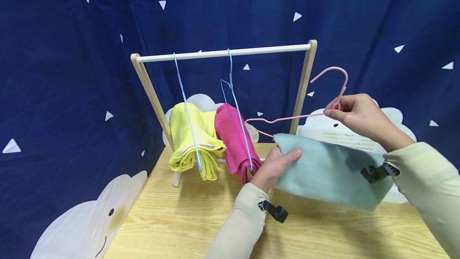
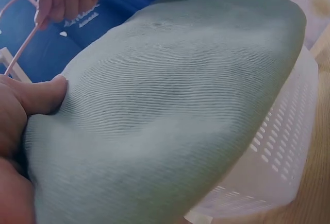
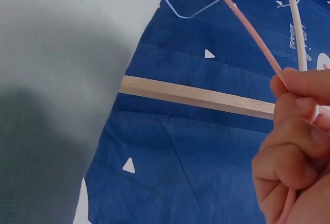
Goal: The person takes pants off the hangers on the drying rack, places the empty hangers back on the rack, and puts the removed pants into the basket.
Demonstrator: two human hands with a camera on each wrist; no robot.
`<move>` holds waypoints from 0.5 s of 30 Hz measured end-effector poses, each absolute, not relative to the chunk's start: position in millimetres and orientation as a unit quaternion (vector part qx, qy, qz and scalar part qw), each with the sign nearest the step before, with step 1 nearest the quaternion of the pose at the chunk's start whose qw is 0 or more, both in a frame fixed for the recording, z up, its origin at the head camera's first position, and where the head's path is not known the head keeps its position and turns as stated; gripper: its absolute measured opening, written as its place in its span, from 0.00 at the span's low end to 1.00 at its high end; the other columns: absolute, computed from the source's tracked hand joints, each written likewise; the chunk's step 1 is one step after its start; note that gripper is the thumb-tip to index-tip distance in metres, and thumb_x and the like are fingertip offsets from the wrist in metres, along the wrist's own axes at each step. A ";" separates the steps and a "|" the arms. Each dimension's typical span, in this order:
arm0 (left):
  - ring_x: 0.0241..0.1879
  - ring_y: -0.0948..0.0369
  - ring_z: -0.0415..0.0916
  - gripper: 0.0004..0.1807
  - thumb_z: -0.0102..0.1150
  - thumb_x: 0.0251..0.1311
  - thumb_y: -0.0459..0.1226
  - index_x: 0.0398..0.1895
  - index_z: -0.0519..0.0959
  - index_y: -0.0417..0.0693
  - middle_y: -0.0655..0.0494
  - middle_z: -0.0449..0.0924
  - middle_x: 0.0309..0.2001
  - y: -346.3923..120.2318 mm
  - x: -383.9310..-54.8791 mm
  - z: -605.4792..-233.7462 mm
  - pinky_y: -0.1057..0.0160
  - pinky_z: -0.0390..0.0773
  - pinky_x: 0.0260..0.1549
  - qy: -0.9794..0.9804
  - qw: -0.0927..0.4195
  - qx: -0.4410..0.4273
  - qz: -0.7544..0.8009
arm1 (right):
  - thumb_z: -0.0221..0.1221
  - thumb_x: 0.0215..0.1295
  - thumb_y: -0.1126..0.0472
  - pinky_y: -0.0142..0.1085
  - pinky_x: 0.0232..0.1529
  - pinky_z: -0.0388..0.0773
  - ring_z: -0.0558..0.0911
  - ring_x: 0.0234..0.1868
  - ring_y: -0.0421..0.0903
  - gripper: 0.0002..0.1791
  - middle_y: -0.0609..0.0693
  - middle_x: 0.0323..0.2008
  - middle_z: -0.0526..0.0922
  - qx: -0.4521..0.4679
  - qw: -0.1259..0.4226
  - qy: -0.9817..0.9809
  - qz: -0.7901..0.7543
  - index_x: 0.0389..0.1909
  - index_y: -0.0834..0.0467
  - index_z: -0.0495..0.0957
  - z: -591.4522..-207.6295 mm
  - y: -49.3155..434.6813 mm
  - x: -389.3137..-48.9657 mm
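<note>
Pinching pink hanger (image 1: 291,118): right hand (image 1: 363,115) | gripping green cloth (image 1: 330,171) by left edge: left hand (image 1: 272,168) | hook (image 1: 333,68), rack post (image 1: 304,85) apart

A homelike setting is suggested, though whether a real home or a staged set cannot be told. A wood-grain tabletop (image 1: 151,227) is bounded along its left and far edges by a navy curtain (image 1: 72,71) printed with white triangles and smiling clouds. By the far edge, a yellow cloth (image 1: 181,127) and a pink cloth (image 1: 230,139) are hung on a clothes rack (image 1: 266,50), with a perforated white basket (image 2: 291,141) placed to its right.
</note>
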State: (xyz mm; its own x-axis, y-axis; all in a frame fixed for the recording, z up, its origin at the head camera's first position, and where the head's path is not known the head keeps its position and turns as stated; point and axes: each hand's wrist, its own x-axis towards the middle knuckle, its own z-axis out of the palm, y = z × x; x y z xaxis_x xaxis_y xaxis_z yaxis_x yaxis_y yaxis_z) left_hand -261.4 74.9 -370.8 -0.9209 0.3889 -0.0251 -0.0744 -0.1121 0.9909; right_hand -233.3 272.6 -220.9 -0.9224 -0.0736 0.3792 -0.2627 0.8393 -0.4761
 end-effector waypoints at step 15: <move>0.40 0.62 0.80 0.18 0.63 0.64 0.46 0.52 0.76 0.49 0.54 0.81 0.45 61.3 -261.4 -370.2 0.60 0.80 0.44 0.656 0.153 0.134 0.727 | 0.60 0.67 0.58 0.34 0.20 0.63 0.69 0.20 0.37 0.11 0.47 0.25 0.83 0.118 0.168 -0.943 0.264 0.33 0.61 0.85 -221.2 273.2 -230.2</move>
